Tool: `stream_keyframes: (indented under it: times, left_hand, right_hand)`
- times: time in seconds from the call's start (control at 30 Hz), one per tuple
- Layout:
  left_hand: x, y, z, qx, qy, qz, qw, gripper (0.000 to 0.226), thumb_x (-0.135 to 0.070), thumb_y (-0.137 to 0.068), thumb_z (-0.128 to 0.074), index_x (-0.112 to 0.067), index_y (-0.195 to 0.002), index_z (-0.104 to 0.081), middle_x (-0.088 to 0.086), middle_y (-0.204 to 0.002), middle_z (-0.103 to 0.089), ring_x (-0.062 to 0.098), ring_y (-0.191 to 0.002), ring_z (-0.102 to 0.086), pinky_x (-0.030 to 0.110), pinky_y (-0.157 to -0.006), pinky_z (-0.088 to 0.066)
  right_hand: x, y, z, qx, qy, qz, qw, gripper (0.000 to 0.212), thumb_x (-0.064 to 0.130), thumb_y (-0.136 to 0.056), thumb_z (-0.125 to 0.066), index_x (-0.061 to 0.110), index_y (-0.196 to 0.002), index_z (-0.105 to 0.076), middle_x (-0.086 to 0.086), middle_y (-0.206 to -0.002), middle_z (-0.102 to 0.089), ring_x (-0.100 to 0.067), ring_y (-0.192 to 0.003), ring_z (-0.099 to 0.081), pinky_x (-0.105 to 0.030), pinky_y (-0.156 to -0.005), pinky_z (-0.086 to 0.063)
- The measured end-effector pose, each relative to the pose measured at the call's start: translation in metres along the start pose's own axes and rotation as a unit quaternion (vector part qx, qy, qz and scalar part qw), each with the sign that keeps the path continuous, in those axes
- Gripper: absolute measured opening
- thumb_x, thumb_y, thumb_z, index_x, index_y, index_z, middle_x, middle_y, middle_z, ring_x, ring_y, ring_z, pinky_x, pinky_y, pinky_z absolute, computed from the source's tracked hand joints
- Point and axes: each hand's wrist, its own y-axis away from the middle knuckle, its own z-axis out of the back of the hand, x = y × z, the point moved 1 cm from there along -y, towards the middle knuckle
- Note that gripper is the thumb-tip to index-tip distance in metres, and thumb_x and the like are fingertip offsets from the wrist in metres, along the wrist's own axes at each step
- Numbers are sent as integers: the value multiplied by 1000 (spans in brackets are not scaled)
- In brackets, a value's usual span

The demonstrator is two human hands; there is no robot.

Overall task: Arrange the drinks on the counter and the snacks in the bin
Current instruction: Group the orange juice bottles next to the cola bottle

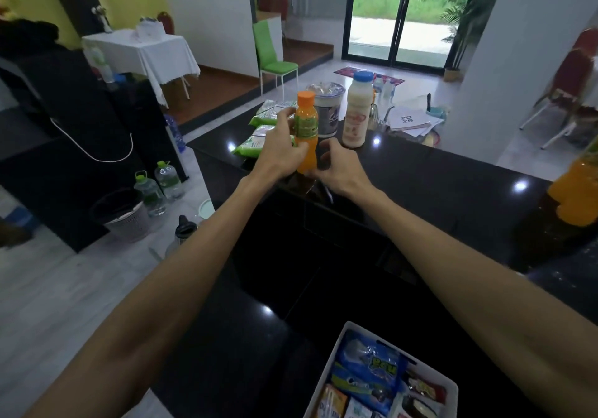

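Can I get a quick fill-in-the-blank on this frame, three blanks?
1. The left hand grips a bottle whose cap is ____.
2. The milky bottle standing on the black counter has a ____ cap.
3. The snack packets lie in a ____ bin.

Missing words: orange; blue; white

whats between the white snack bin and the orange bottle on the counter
In the head view, only bare black counter lies between the white bin and the orange bottle; both forearms stretch above it, and the left hand grips the bottle.
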Motion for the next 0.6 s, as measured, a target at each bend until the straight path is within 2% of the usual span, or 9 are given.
stream_keyframes:
  times: [0.1, 0.2, 0.27, 0.37, 0.47, 0.6]
  left_hand:
    - [4, -9, -5, -13, 21, -4, 1000, 66, -13, -83, -67, -9, -143, -39, 8, -123, -66, 16, -104, -65, 36, -93, -54]
    - [8, -16, -11, -20, 11, -16, 1000, 70, -27, -79, -78, -10, -138, -45, 0, -109, -63, 5, -88, -61, 14, -76, -49]
    - [9, -19, -17, -22, -26, -33, 999, 60, -36, -77, -82, -11, -125, -54, 3, -104, -61, 0, -79, -54, 6, -66, -40]
    - [11, -23, -22, -30, -47, -42, 998, 46, -44, -75, -83, -17, -103, -58, 4, -100, -59, 0, -75, -50, 6, -63, -38]
    - [11, -24, -20, 1, 3, -33, 999, 56, -36, -77, -83, -13, -119, -54, 1, -106, -62, 4, -84, -61, 8, -67, -46]
    - [12, -20, -20, 43, 5, -41, 998, 60, -14, -79, -74, -9, -133, -47, -3, -105, -62, -11, -81, -60, 4, -66, -44]
  right_hand:
    - [-5, -8, -6, 9, 3, -5, 1000, 66, 54, -67, -81, 15, -114, -56, -3, -104, -70, -23, -96, -66, -46, -87, -52]
    - [-8, -13, -8, 4, 23, -15, 1000, 78, 70, -62, -74, 14, -113, -57, -5, -106, -69, -29, -99, -63, -49, -88, -51]
    - [-9, -15, -9, -6, 32, -18, 999, 83, 74, -60, -70, 14, -115, -58, -7, -107, -67, -32, -101, -61, -50, -88, -50]
    - [-11, -18, -6, -6, 24, -14, 1000, 78, 64, -64, -76, 13, -120, -59, -10, -109, -66, -32, -102, -62, -49, -87, -51]
    - [-13, -22, -1, -6, -21, -15, 1000, 68, 42, -66, -82, 12, -120, -53, -10, -111, -67, -31, -102, -64, -49, -87, -52]
    - [-16, -20, 1, 4, -29, -10, 1000, 60, 35, -72, -76, 13, -118, -45, -10, -108, -64, -29, -96, -63, -48, -84, -53]
